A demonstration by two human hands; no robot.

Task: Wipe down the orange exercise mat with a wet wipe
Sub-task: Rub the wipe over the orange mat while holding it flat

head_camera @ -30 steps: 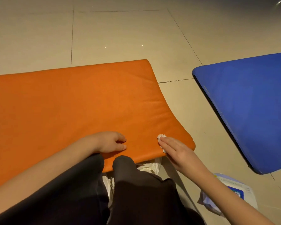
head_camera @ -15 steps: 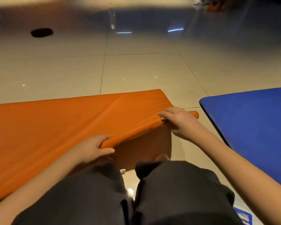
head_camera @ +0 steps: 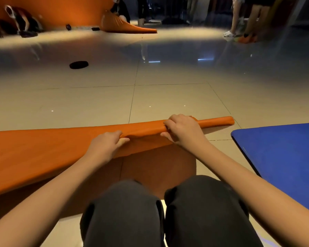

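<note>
Orange fills the lower left and middle of the frame: the orange mat has its near edge raised off the floor tiles, folded up so that its underside faces the camera in the lower centre. The left hand grips that raised edge near the middle of the frame, fingers curled over the top and close together, thumb pressed against the near side. Just to its right, the right hand holds the same edge, fingers wrapped over it side by side and thumb pinching from below. Whether the wet wipe is tucked under this hand cannot be told. The mat's corner sticks out past the right hand towards the blue mat, which lies flat at the right edge. Two knees in dark trousers sit at the bottom centre. A small black object lies on the tiles at upper left, and other people's legs stand at upper right.
</note>
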